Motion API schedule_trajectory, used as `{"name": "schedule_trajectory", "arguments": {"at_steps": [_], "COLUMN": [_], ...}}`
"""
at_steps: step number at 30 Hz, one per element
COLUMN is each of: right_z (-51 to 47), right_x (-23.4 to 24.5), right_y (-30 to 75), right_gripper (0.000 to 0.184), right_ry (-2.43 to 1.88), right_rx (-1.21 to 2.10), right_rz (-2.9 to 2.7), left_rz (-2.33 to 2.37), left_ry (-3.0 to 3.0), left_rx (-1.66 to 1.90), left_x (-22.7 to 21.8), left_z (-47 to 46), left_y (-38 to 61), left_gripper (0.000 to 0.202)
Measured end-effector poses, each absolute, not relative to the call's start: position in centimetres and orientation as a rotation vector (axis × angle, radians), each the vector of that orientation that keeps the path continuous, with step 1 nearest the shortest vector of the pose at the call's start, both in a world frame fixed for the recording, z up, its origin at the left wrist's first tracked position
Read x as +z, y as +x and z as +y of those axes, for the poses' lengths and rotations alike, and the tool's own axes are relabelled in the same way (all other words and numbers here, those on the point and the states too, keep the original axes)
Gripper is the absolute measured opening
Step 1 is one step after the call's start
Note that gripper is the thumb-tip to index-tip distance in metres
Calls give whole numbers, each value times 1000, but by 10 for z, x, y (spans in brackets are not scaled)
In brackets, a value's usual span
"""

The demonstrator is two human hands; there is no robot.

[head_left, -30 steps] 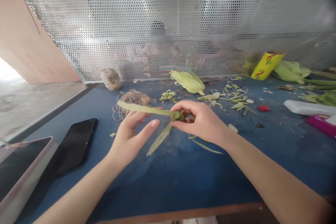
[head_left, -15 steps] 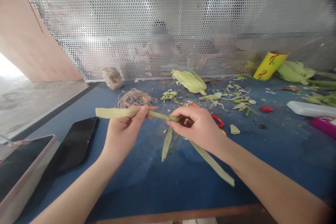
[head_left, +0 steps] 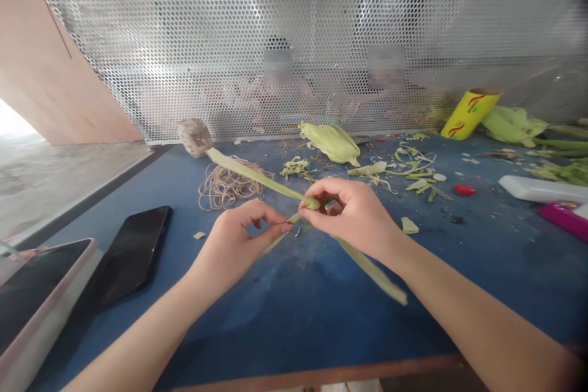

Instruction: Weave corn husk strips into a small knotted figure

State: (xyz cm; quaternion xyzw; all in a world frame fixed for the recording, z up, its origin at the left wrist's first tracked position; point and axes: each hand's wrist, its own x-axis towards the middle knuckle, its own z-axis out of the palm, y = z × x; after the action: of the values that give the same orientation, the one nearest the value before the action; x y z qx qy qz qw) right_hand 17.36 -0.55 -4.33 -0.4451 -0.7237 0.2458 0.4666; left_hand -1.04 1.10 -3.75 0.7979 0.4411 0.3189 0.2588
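Both my hands are raised a little above the blue table (head_left: 298, 306), working green husk strips (head_left: 257, 176) that meet in a small knot. My right hand (head_left: 353, 214) pinches that knot with thumb and fingers. One long strip sticks out from it up and to the left, and another strip (head_left: 372, 269) hangs down to the right under my right wrist. My left hand (head_left: 239, 245) is closed in a pinch on a shorter strip just left of the knot.
A black phone (head_left: 131, 254) and a tablet (head_left: 32, 294) lie at the left. A bundle of rubber bands (head_left: 225, 184), a husked corn cob (head_left: 331, 142), husk scraps, a red cap (head_left: 463, 190), a yellow can (head_left: 468, 114) and a perforated metal screen with people behind it lie beyond.
My left hand let go of the long strip, which now points up and left, and moved down to pinch a shorter strip by the knot. The right hand stayed on the knot.
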Motion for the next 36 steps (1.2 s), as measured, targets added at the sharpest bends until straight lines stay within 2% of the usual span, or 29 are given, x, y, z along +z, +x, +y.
{"name": "schedule_trajectory", "arguments": {"at_steps": [7,10,12,16,25,31,36], "right_z": [-4,-6,-8,-12,-12,-15,-16], "right_x": [-45,-46,-47,-49,-55,-54,-49], "right_y": [174,171,169,162,161,160,161], "right_gripper": [11,12,16,21,18,19,14], "right_ry": [-1081,-1060,-1068,-1072,-989,-1037,-1069], "right_rx": [740,686,577,478,926,762,624], "right_rz": [-1748,-1849,-1925,-2007,-1876,-1873,-1899], "left_rz": [1128,1011,976,1114,1264,1105,1238], "left_ry": [2021,1874,1777,1829,2264,2294,2327], "left_rx": [588,603,620,787,1049,847,810], "left_x": [-25,-29,-33,-41,-46,-43,-41], "left_z": [8,7,6,5,9,5,5], "left_y": [-15,-13,-10,-4,-9,-8,-6], "left_gripper": [21,20,26,27,21,19,25]}}
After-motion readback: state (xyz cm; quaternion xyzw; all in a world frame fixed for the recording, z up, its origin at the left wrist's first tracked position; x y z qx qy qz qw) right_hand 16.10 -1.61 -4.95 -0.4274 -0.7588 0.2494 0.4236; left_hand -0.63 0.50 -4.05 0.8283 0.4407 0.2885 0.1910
